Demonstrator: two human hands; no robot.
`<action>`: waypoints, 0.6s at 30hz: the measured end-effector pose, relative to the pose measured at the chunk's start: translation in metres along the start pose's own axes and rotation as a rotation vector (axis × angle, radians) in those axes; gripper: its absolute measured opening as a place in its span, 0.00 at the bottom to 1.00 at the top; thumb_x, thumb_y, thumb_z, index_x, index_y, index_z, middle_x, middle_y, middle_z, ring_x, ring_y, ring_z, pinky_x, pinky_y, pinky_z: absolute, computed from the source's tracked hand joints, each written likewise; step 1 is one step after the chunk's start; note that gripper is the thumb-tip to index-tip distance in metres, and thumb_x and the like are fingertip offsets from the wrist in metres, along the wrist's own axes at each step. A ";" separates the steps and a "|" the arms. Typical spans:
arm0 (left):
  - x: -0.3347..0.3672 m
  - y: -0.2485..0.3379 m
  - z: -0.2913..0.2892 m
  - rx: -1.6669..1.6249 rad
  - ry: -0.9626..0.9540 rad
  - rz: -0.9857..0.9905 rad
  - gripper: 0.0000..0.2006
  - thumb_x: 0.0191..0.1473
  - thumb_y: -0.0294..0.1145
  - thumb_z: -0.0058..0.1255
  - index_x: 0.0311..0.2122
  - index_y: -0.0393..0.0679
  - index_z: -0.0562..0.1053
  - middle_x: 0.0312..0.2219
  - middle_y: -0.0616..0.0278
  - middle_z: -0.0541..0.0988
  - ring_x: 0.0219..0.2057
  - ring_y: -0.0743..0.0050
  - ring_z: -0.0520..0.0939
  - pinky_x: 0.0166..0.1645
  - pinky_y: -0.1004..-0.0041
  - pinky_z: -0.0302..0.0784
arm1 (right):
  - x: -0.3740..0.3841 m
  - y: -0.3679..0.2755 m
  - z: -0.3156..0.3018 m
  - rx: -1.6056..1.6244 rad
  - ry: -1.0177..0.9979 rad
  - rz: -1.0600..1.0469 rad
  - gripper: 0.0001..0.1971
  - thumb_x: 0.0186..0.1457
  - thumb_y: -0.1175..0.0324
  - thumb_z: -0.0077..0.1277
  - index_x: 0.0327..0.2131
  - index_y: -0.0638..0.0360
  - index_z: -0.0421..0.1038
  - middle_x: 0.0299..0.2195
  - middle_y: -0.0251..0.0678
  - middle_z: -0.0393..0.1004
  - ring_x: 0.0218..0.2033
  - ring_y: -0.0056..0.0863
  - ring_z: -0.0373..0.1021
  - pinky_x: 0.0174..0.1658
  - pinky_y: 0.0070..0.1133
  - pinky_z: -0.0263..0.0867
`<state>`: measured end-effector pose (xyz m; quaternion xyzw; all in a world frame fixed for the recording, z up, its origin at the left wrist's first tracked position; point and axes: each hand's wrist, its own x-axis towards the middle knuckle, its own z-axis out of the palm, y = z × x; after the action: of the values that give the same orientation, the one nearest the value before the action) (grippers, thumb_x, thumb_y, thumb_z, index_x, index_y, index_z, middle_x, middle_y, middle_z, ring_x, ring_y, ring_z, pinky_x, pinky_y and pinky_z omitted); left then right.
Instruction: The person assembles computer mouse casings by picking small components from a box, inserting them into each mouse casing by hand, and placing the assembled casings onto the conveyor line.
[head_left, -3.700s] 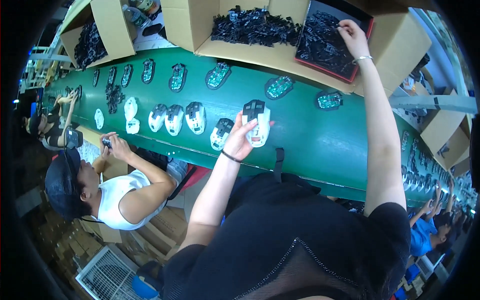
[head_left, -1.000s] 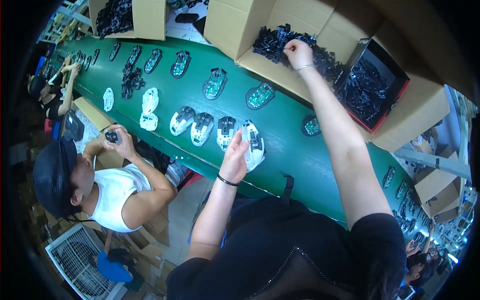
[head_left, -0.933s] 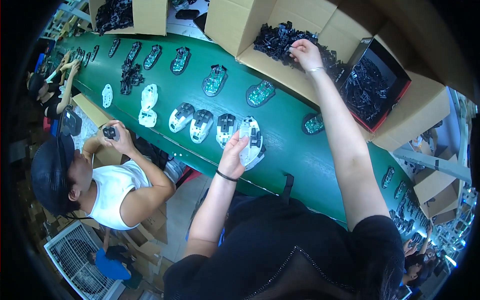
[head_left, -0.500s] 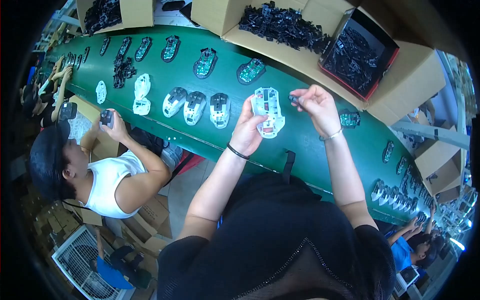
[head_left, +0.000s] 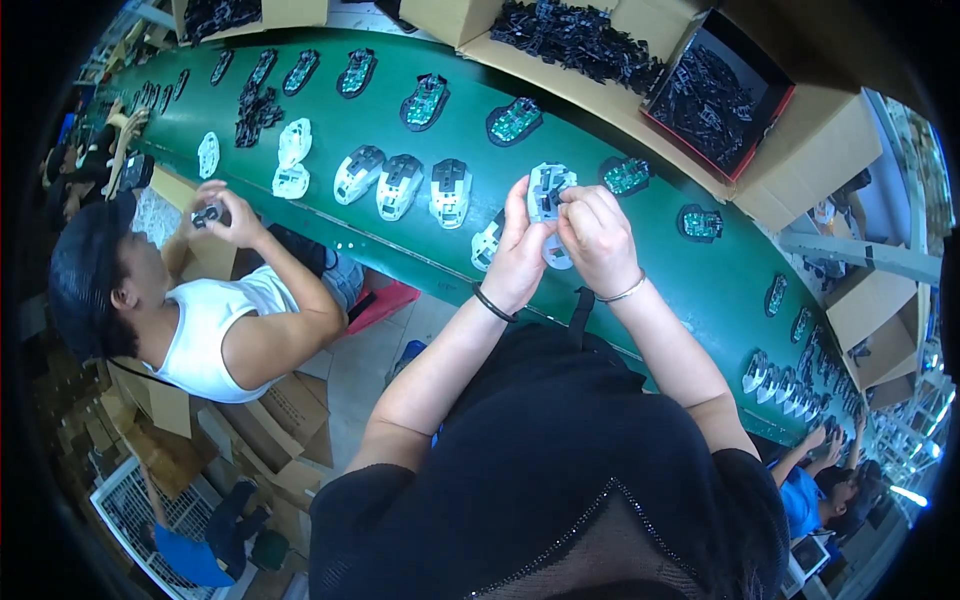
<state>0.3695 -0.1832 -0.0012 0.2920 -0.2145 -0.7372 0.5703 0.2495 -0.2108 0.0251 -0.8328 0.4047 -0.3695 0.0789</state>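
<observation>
A pale grey computer mouse shell (head_left: 541, 206) is held up over the green bench by my left hand (head_left: 518, 247), its thumb and fingers closed on the shell's edge. Dark parts show in the shell's upper half. My right hand (head_left: 597, 232) is closed in a pinch against the shell, and its fingers hide whatever small part is between them. Beside my left hand another pale shell (head_left: 485, 247) lies on the bench, partly covered. Further left stand several grey-and-black mouse shells (head_left: 450, 194). Beyond my right hand lies a green circuit board in a black base (head_left: 626, 176).
Circuit boards in black bases (head_left: 424, 102) line the far side of the green bench (head_left: 400, 262). A cardboard box (head_left: 805, 165) at the back holds black plastic parts (head_left: 575, 45) and a black tray (head_left: 708, 95). A co-worker in white (head_left: 215, 345) sits at left, holding a small dark part.
My right hand has moved left from beside the shell, bringing a small dark part to it, and now pinches against it. The whole view has shifted slightly.
</observation>
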 end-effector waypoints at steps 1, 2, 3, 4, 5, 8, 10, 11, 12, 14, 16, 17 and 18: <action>-0.002 0.002 0.002 -0.005 0.007 0.005 0.29 0.51 0.20 0.33 0.59 0.48 0.44 0.48 0.61 0.61 0.46 0.77 0.65 0.45 0.79 0.64 | 0.001 0.000 0.000 -0.011 -0.008 -0.021 0.06 0.37 0.79 0.51 0.23 0.63 0.65 0.31 0.40 0.69 0.30 0.35 0.67 0.31 0.25 0.67; -0.003 0.003 0.004 -0.031 0.008 0.007 0.28 0.52 0.21 0.32 0.59 0.47 0.45 0.49 0.61 0.61 0.49 0.75 0.64 0.50 0.76 0.60 | 0.003 -0.001 0.001 -0.022 -0.016 -0.041 0.06 0.37 0.79 0.51 0.23 0.63 0.65 0.31 0.40 0.69 0.30 0.35 0.67 0.31 0.24 0.67; -0.004 0.004 0.005 -0.056 0.009 0.009 0.27 0.52 0.22 0.31 0.58 0.47 0.45 0.50 0.61 0.60 0.52 0.73 0.62 0.54 0.72 0.57 | 0.004 -0.004 0.001 -0.020 -0.022 -0.044 0.06 0.37 0.79 0.51 0.23 0.63 0.65 0.31 0.40 0.69 0.30 0.35 0.67 0.31 0.24 0.67; -0.003 0.005 0.003 -0.035 -0.018 0.045 0.27 0.53 0.23 0.31 0.59 0.46 0.45 0.51 0.60 0.59 0.53 0.72 0.60 0.56 0.71 0.54 | 0.006 -0.007 0.001 -0.002 -0.051 -0.027 0.07 0.36 0.80 0.52 0.24 0.64 0.67 0.31 0.40 0.70 0.31 0.35 0.68 0.33 0.25 0.66; -0.003 0.006 0.001 -0.040 -0.013 0.050 0.27 0.53 0.23 0.31 0.59 0.46 0.45 0.51 0.60 0.59 0.53 0.72 0.60 0.56 0.71 0.54 | 0.008 -0.010 0.000 0.015 -0.080 -0.010 0.08 0.35 0.81 0.53 0.25 0.65 0.68 0.31 0.40 0.70 0.32 0.36 0.68 0.35 0.26 0.66; -0.003 0.010 -0.005 -0.086 -0.013 0.019 0.27 0.53 0.24 0.31 0.58 0.46 0.45 0.51 0.60 0.60 0.52 0.73 0.62 0.54 0.71 0.58 | 0.013 -0.012 -0.003 0.118 -0.155 -0.023 0.06 0.38 0.79 0.51 0.26 0.64 0.69 0.31 0.40 0.69 0.33 0.36 0.66 0.36 0.27 0.66; -0.003 0.015 -0.007 -0.168 -0.047 -0.060 0.26 0.53 0.26 0.31 0.58 0.45 0.46 0.51 0.60 0.60 0.52 0.72 0.64 0.53 0.70 0.61 | 0.019 -0.010 -0.011 0.073 -0.097 0.019 0.07 0.38 0.79 0.52 0.27 0.64 0.70 0.31 0.39 0.69 0.33 0.36 0.66 0.37 0.27 0.65; -0.003 0.015 -0.008 -0.170 -0.044 -0.058 0.26 0.53 0.26 0.31 0.58 0.45 0.46 0.51 0.60 0.60 0.52 0.72 0.64 0.53 0.70 0.61 | 0.021 -0.007 -0.015 0.029 -0.036 0.062 0.08 0.38 0.79 0.52 0.28 0.63 0.71 0.31 0.39 0.69 0.33 0.36 0.65 0.37 0.27 0.64; -0.001 0.016 -0.010 -0.164 -0.056 -0.039 0.26 0.53 0.26 0.31 0.58 0.45 0.47 0.51 0.61 0.60 0.51 0.72 0.64 0.53 0.70 0.63 | 0.022 -0.002 -0.015 0.014 -0.025 0.091 0.09 0.37 0.78 0.53 0.28 0.61 0.71 0.30 0.38 0.68 0.33 0.35 0.65 0.35 0.25 0.63; 0.002 0.016 -0.011 -0.159 -0.076 -0.029 0.25 0.53 0.27 0.31 0.58 0.45 0.48 0.50 0.61 0.61 0.51 0.72 0.65 0.52 0.69 0.65 | 0.027 0.000 -0.019 0.019 -0.058 0.104 0.09 0.37 0.78 0.54 0.28 0.60 0.71 0.29 0.37 0.68 0.33 0.34 0.64 0.35 0.25 0.63; 0.003 0.016 -0.012 -0.143 -0.083 -0.026 0.25 0.52 0.28 0.32 0.57 0.45 0.48 0.50 0.61 0.61 0.51 0.72 0.65 0.52 0.68 0.65 | 0.030 0.001 -0.019 0.027 -0.091 0.100 0.10 0.36 0.77 0.55 0.28 0.59 0.72 0.27 0.36 0.66 0.33 0.33 0.63 0.35 0.24 0.62; 0.004 0.017 -0.012 -0.143 -0.086 -0.031 0.25 0.52 0.28 0.32 0.57 0.45 0.48 0.50 0.61 0.61 0.51 0.72 0.65 0.52 0.68 0.65 | 0.029 0.003 -0.017 0.023 -0.090 0.104 0.10 0.36 0.77 0.55 0.28 0.59 0.72 0.27 0.36 0.66 0.33 0.33 0.63 0.35 0.24 0.62; 0.004 0.019 -0.011 -0.143 -0.089 -0.042 0.26 0.52 0.28 0.32 0.57 0.46 0.48 0.50 0.61 0.62 0.51 0.72 0.66 0.52 0.68 0.65 | 0.028 0.005 -0.015 0.025 -0.095 0.094 0.09 0.36 0.77 0.55 0.27 0.59 0.71 0.27 0.36 0.66 0.32 0.33 0.63 0.35 0.24 0.62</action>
<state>0.3897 -0.1915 0.0019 0.2222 -0.1803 -0.7747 0.5639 0.2475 -0.2321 0.0496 -0.8284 0.4346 -0.3304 0.1256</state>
